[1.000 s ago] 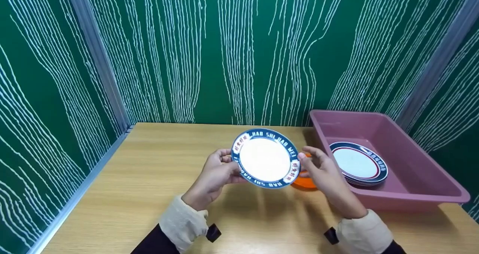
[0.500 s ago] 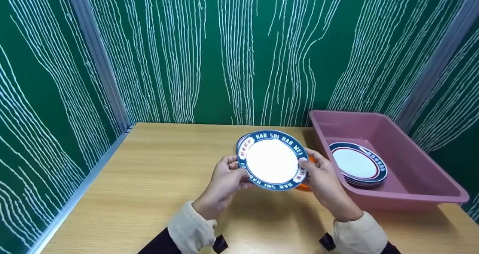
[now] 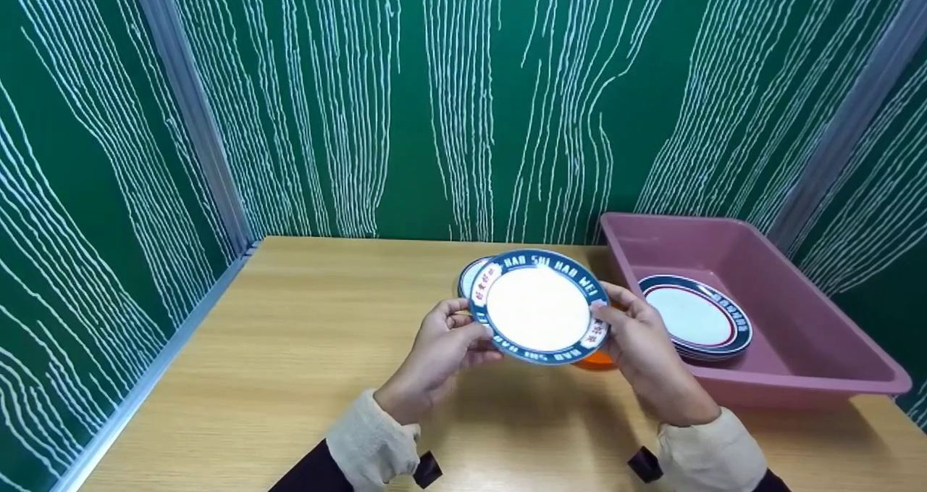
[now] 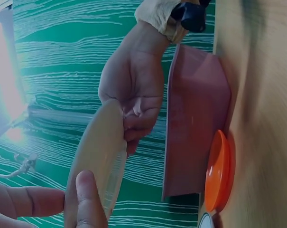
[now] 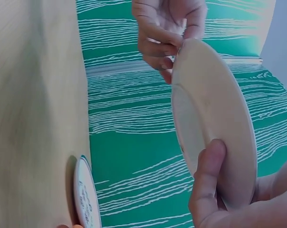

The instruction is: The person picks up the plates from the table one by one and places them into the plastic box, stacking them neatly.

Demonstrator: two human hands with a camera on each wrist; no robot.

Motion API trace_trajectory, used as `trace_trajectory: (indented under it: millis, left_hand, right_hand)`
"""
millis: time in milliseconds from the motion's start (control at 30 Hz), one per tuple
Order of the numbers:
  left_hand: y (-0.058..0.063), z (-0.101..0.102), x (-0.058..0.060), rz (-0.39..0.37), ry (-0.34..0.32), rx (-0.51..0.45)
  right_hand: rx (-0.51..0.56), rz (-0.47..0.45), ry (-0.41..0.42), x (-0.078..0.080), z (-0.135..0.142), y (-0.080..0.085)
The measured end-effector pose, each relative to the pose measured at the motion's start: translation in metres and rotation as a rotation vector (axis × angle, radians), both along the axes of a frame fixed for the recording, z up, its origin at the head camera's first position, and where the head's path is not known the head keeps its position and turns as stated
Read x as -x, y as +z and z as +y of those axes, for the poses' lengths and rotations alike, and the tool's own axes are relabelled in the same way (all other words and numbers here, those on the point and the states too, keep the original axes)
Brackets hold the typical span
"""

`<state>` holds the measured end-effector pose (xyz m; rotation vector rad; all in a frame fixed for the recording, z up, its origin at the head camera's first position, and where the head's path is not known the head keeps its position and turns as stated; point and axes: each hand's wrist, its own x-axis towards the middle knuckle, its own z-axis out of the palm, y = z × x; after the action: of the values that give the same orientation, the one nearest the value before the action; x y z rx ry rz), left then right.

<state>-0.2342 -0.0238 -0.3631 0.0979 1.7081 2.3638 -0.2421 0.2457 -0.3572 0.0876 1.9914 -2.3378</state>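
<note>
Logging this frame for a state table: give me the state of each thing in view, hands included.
Held plate: raised off the table, tilted
Left hand: pinching the held plate's rim
Right hand: pinching the rim's opposite side
Table plate: lying face up, partly hidden in head view
Orange dish: resting on table
Pink tub: upright, open-topped
Plate stack: inside tub, face up

A deep-green wall with wavy white lines (image 3: 405, 126) fills the upper part of the head view, between straight grey corner posts (image 3: 193, 108) slanting at upper left and upper right. A pale-brown wood-grain table (image 3: 326, 289) spreads below. Bright white light (image 4: 5, 76) glares at the left edge of the left wrist view.
</note>
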Motion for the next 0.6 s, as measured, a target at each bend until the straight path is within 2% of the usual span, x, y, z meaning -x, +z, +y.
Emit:
trace_trajectory:
  millis: [133, 367, 600]
  left_hand:
    - [-0.003, -0.003, 0.007, 0.025, -0.013, 0.044]
    - [-0.013, -0.011, 0.028, -0.028, 0.039, 0.130]
    - [-0.026, -0.018, 0.048, -0.074, 0.073, 0.169]
  right_hand:
    - [0.012, -0.004, -0.034, 0.000, 0.013, 0.007]
    - [0.200, 0.042, -0.128, 0.003, 0.041, 0.016]
    - [0.152, 0.049, -0.242, 0.005, 0.077, 0.020]
